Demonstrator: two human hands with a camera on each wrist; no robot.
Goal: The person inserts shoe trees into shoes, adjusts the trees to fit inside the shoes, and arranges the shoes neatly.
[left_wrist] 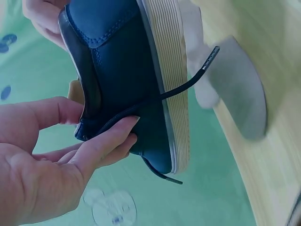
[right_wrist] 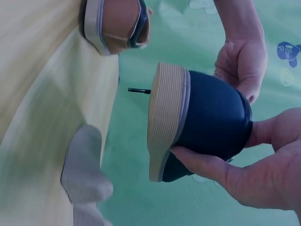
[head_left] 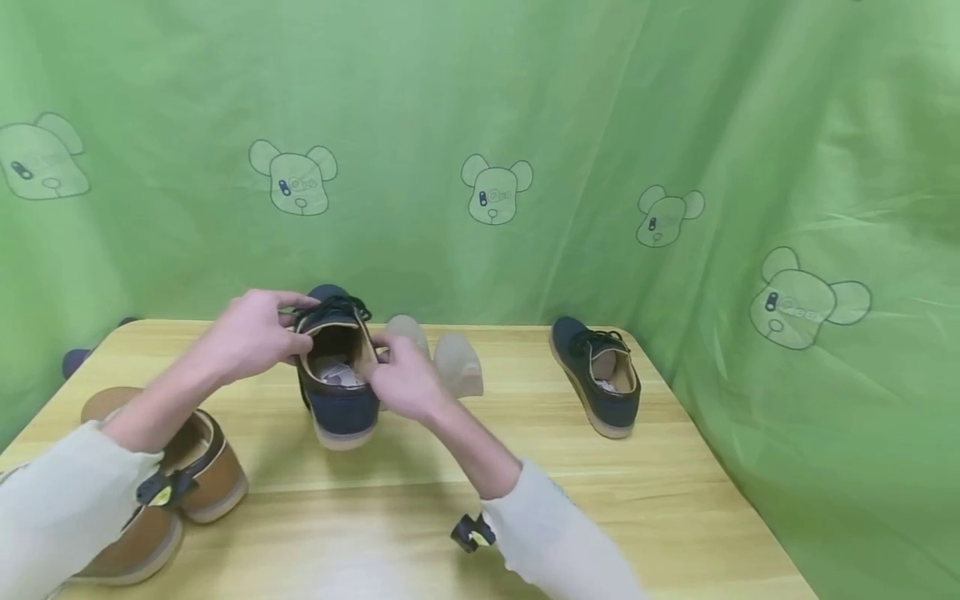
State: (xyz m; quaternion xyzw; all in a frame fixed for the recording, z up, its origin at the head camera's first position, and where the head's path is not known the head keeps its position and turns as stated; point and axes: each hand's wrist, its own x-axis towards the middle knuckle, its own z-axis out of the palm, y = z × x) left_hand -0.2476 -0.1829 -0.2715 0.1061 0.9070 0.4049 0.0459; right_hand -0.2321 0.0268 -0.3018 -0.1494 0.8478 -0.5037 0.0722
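A dark blue lace-up shoe is held up over the table, heel toward me, with crumpled pale paper inside. My left hand grips its left side near the laces, thumb at the opening's edge. On the other side my right hand pinches the collar, thumb outside in the right wrist view and fingers inside the opening. A loose black lace hangs across the shoe's side in the left wrist view. Two pale grey toe-shaped inserts lie just behind and right of the held shoe.
A matching dark blue shoe stands at the table's right. Brown shoes sit at the left, partly under my left forearm. Dark objects show at the table's far left edge. A green curtain hangs behind and to the right.
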